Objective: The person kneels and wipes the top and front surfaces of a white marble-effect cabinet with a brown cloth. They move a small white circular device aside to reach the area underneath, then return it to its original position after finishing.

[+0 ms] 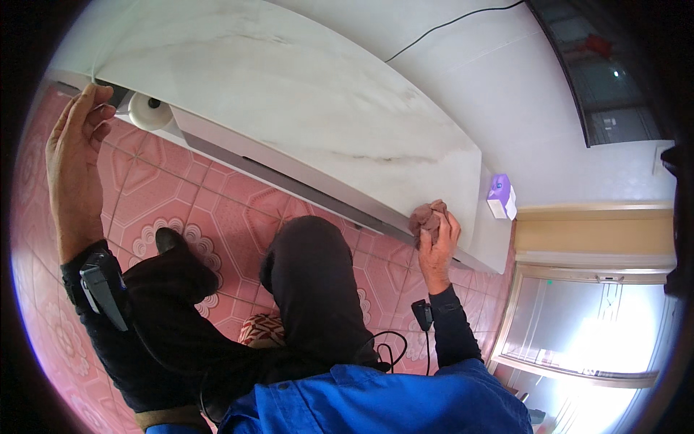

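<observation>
A crumpled brown cloth (428, 221) is bunched in my right hand (440, 244), at the front edge of the marble-patterned cabinet top (303, 103), towards its right end. My left hand (81, 130) is raised at the far left, by the cabinet's front edge, its fingers curled and the fingertips near a thin pale cord (94, 65). Whether those fingers pinch the cord I cannot tell. Just right of this hand, a white round object with a dark centre (150, 110) sits in an open recess under the top.
A purple tissue box (500, 196) stands on a lower white surface beyond the cabinet's right end. A wall-mounted television (602, 70) and a black cable (450, 24) are at the upper right. Pink patterned floor tiles (233, 233) lie below; a glazed door (585, 325) is at the right.
</observation>
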### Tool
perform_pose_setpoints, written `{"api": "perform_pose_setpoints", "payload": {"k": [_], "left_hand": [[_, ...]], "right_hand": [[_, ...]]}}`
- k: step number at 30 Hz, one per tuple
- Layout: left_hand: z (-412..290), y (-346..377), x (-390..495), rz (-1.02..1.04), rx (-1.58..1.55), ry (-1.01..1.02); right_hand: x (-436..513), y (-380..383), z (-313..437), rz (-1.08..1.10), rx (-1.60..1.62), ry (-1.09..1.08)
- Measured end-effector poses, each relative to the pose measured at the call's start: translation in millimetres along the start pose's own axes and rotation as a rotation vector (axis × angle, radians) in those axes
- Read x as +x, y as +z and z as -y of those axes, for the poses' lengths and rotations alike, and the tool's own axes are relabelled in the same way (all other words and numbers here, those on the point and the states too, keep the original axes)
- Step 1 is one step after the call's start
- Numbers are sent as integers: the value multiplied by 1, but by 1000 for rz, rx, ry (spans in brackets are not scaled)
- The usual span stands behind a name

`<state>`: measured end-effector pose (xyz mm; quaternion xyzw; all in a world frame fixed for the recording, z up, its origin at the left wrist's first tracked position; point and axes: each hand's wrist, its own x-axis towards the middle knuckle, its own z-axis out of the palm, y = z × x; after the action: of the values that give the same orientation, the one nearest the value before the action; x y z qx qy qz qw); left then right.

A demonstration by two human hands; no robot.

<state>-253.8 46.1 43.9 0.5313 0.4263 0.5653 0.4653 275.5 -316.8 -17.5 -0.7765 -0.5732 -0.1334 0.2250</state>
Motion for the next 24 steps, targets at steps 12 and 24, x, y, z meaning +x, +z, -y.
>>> {"api": "perform_pose_setpoints", "payload": {"k": [12, 24], "left_hand": [[-14, 9, -10, -46, -29, -56], [-28, 8, -22, -92, -89, 24]], "right_hand": [[66, 46, 72, 187, 128, -413], [112, 83, 139, 231, 221, -557]]}}
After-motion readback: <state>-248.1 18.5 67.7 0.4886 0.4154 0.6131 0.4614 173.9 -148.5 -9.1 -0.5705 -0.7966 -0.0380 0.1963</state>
